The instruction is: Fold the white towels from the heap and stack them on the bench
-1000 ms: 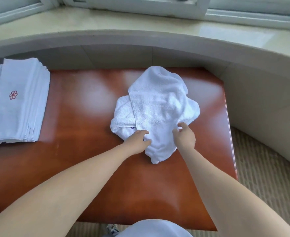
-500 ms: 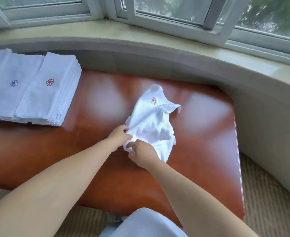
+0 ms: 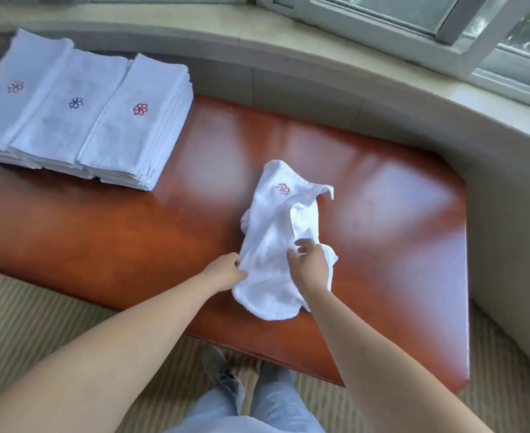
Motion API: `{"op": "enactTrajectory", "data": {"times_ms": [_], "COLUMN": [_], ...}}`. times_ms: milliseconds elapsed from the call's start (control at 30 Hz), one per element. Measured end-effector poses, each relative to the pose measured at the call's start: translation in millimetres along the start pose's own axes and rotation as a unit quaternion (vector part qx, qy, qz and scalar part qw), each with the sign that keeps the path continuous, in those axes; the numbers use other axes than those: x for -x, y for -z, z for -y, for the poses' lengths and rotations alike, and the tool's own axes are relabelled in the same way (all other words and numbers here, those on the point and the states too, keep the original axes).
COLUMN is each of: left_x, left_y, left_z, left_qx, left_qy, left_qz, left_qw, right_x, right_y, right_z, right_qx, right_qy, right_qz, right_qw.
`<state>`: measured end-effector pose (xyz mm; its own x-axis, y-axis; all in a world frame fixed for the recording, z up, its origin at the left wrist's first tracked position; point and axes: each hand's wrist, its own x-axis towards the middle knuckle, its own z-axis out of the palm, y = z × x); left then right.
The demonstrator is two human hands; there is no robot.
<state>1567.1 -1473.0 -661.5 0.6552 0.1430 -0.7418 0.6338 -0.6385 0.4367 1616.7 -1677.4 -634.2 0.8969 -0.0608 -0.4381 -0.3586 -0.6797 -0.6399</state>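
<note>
Polished red-brown wood fills most of my view: the desk [image 3: 366, 245] sits under a curved stone window sill [image 3: 319, 57], with striped carpet [image 3: 23, 323] below its near edge. On the middle of the desk lies a crumpled white towel [image 3: 276, 245], its long axis running from the near edge up and away toward the window, tilted a little to the right. It is soft terry, rumpled into loose folds, with a small red flower emblem [image 3: 283, 189] stitched near its far end and one far corner curling up to the right. My left hand [image 3: 226, 271] grips the towel's left edge with curled fingers; my right hand [image 3: 309, 264] rests on top near the middle, fingers bent and pinching a raised fold. Well apart, at the far left of the desk, three stacks of folded towels [image 3: 79, 114] stand side by side, touching, each topped with a flower emblem, two red and one blue. The leftmost stack is cut off by the frame edge. How the towel's underside is folded I cannot tell, since my right hand and forearm cover its near right part.
</note>
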Motion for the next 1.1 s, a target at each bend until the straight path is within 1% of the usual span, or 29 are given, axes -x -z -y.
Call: {"op": "enactTrajectory", "data": {"times_ms": [33, 67, 100, 167, 200, 267, 300, 367, 400, 433, 467, 533, 567, 600, 633, 700, 767, 833, 900, 967, 1033, 1100], "left_x": [-0.9, -2.4, -4.4, -8.6, -11.4, -16.6, -18.9, -28.6, -33.4, -37.7, -40.7, -44.3, -45.5, -46.0, -46.2, -43.9, -38.3, -31.5, -25.0, -17.2, -8.0, 3.2], "left_y": [-0.6, -1.5, -3.2, -8.1, -10.7, -13.3, -12.4, -8.7, -5.1, -1.0, 3.6, 15.8, 22.3, 28.9, 35.5, 46.4, 54.3, 61.4, 69.5, 81.8, 98.2, 116.3], "left_z": [-1.9, -5.3, -9.2, -20.7, -28.2, -45.6, -53.4, -62.1, -64.2, -64.8, -64.4, -61.2, -58.6, -54.5, -50.5, -41.9, -35.1, -31.1, -33.8, -46.4, -68.1, -97.1], "left_qx": [-0.006, -0.005, 0.003, 0.037, 0.071, 0.15, 0.166, 0.124, 0.095, 0.089, 0.111, 0.204, 0.251, 0.287, 0.308, 0.321, 0.337, 0.35, 0.369, 0.394, 0.413, 0.42], "left_qy": [0.0, 0.0, -0.002, -0.014, -0.019, -0.013, -0.004, 0.01, 0.017, 0.025, 0.036, 0.059, 0.072, 0.085, 0.095, 0.106, 0.104, 0.105, 0.104, 0.082, 0.044, 0.008], "left_qz": [0.0, -0.004, -0.011, -0.033, -0.042, -0.044, -0.041, -0.049, -0.067, -0.088, -0.111, -0.151, -0.167, -0.175, -0.175, -0.17, -0.166, -0.167, -0.171, -0.176, -0.175, -0.173], "left_qw": [1.0, 1.0, 1.0, 0.999, 0.996, 0.988, 0.985, 0.991, 0.993, 0.992, 0.987, 0.965, 0.951, 0.938, 0.93, 0.926, 0.921, 0.916, 0.908, 0.898, 0.893, 0.891], "right_x": [-6.7, -13.2, -18.7, -24.3, -24.2, -19.4, -15.2, -8.0, -8.7, -12.8, -19.5, -42.2, -53.7, -63.8, -72.3, -81.4, -85.3, -86.4, -89.5, -98.9, -114.0, -125.2], "right_y": [2.9, 4.6, 4.7, 1.3, -2.1, -10.6, -14.8, -19.4, -18.4, -13.8, -7.5, 5.0, 10.7, 15.0, 17.1, 13.4, 4.7, 1.4, 15.3, 48.3, 94.8, 147.0], "right_z": [-1.4, -2.9, -3.5, -1.1, 1.4, 6.5, 9.0, 9.5, 6.9, 5.3, 4.8, 2.3, 0.6, -1.0, -2.4, -3.1, -1.3, 3.3, 10.3, 18.4, 28.1, 42.5], "right_qx": [-0.012, -0.015, -0.005, 0.055, 0.077, 0.08, 0.081, 0.103, 0.11, 0.111, 0.107, 0.096, 0.104, 0.124, 0.15, 0.175, 0.148, 0.078, 0.004, -0.043, -0.068, -0.103], "right_qy": [-0.014, -0.024, -0.029, -0.018, -0.001, 0.051, 0.084, 0.152, 0.177, 0.186, 0.181, 0.145, 0.121, 0.087, 0.047, -0.015, -0.014, -0.017, -0.033, -0.044, -0.058, -0.074], "right_qz": [-0.019, -0.013, 0.012, 0.081, 0.11, 0.174, 0.212, 0.291, 0.306, 0.295, 0.253, 0.114, 0.06, 0.039, 0.051, 0.108, 0.13, 0.121, 0.08, 0.016, -0.058, -0.139], "right_qw": [1.0, 1.0, 0.999, 0.995, 0.991, 0.98, 0.97, 0.939, 0.929, 0.931, 0.945, 0.978, 0.985, 0.988, 0.986, 0.978, 0.98, 0.989, 0.996, 0.998, 0.994, 0.982]}}
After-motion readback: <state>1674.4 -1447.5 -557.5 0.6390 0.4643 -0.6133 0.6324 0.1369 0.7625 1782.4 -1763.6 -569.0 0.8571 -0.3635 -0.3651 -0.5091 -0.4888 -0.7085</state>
